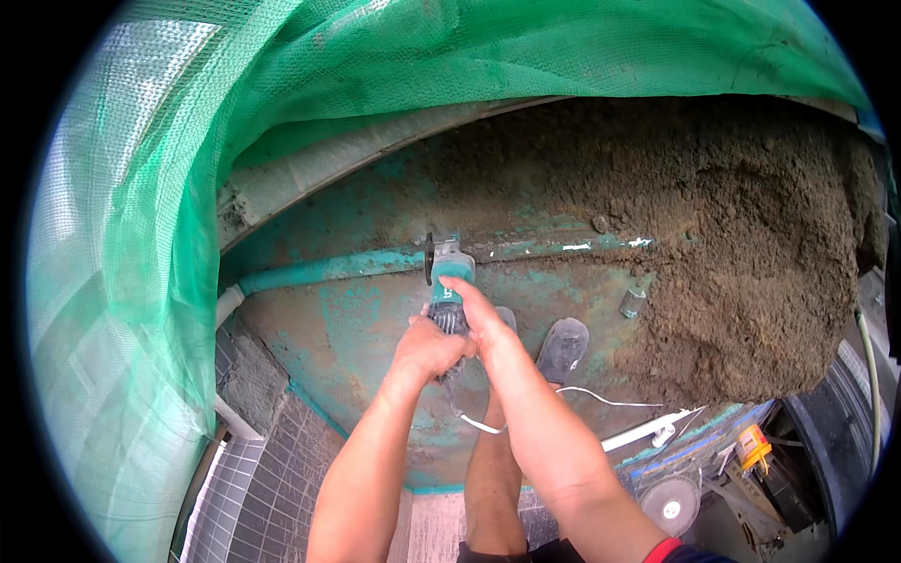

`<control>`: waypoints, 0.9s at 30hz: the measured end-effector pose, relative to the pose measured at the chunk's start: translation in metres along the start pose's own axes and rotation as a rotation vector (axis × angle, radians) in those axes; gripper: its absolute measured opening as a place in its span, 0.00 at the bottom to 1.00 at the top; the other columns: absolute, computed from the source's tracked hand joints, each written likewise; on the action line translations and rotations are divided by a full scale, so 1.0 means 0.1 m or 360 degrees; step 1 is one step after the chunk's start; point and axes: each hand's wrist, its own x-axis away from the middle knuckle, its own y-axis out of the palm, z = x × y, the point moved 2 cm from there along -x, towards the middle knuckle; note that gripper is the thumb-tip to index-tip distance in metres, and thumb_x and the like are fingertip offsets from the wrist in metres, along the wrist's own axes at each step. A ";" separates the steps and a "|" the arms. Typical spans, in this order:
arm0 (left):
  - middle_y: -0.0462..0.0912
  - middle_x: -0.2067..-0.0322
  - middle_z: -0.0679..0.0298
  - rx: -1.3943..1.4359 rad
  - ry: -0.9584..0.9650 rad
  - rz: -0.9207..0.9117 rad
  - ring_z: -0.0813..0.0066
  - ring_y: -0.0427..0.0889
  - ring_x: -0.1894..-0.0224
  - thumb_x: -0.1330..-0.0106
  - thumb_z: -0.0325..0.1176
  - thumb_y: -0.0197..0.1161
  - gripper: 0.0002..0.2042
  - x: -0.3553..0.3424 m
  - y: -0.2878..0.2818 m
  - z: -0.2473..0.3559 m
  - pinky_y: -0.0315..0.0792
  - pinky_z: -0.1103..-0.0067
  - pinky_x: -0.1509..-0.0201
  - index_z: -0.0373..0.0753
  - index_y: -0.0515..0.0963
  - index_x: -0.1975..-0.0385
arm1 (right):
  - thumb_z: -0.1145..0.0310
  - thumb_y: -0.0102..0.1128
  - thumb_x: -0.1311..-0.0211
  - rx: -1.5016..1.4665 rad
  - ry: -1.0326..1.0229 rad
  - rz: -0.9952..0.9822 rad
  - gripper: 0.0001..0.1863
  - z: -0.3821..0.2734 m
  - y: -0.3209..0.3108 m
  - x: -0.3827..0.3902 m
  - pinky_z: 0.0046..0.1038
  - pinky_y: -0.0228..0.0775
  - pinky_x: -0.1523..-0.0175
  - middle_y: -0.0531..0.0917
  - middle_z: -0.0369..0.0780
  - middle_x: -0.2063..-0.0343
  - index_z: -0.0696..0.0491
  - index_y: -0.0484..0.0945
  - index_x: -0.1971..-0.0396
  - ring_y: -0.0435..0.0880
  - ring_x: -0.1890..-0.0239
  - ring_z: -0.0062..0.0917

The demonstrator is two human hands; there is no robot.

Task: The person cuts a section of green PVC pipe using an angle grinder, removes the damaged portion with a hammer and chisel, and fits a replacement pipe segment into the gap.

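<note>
At the centre of the frame we hold a teal angle grinder [449, 286] with both hands. Our left hand [427, 347] is wrapped shut around the dark rear of its body, and our right hand [479, 314] is closed over the teal housing just ahead of it, fingers reaching toward the head. The grinder's disc [429, 258] stands on edge at the tool's upper end, against a teal pipe [328, 270] that runs leftward across a rusty, teal-painted metal floor [347, 328]. A white cord [601, 401] trails from the tool toward the right, past our grey shoe [563, 347], which stands just right of the hands. A big heap of brown soil [732, 244] fills the upper right and right of the frame, lying on the same metal floor. Green netting [188, 141] hangs across the top and down the left side. In the lower right corner we see a round white disc [671, 507] and a small yellow device [753, 448] among clutter.
</note>
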 end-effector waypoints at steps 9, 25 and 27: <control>0.83 0.61 0.52 -0.0034 0.0028 0.0046 0.63 0.85 0.66 0.61 0.39 0.76 0.34 -0.11 -0.01 -0.09 0.81 0.66 0.72 0.26 0.76 0.53 | 0.47 0.65 0.42 0.0000 -0.0011 0.0065 0.27 0.04 0.04 -0.02 0.40 0.81 0.56 0.84 0.46 0.70 0.60 0.77 0.63 0.88 0.66 0.41; 0.82 0.55 0.40 -0.0080 0.0053 0.0289 0.53 0.85 0.52 0.57 0.47 0.75 0.49 0.74 0.35 -0.31 0.79 0.71 0.50 0.15 0.58 0.43 | 0.55 0.68 0.41 -0.0003 -0.0065 -0.0057 0.23 0.43 -0.11 0.51 0.35 0.83 0.61 0.84 0.44 0.70 0.56 0.72 0.56 0.86 0.70 0.32; 0.82 0.56 0.40 -0.0057 -0.0002 0.0279 0.52 0.85 0.52 0.55 0.48 0.74 0.47 0.92 0.45 -0.36 0.79 0.69 0.51 0.17 0.59 0.44 | 0.57 0.68 0.39 0.0006 -0.0069 -0.0132 0.23 0.53 -0.18 0.63 0.34 0.84 0.62 0.84 0.45 0.68 0.54 0.70 0.53 0.86 0.69 0.32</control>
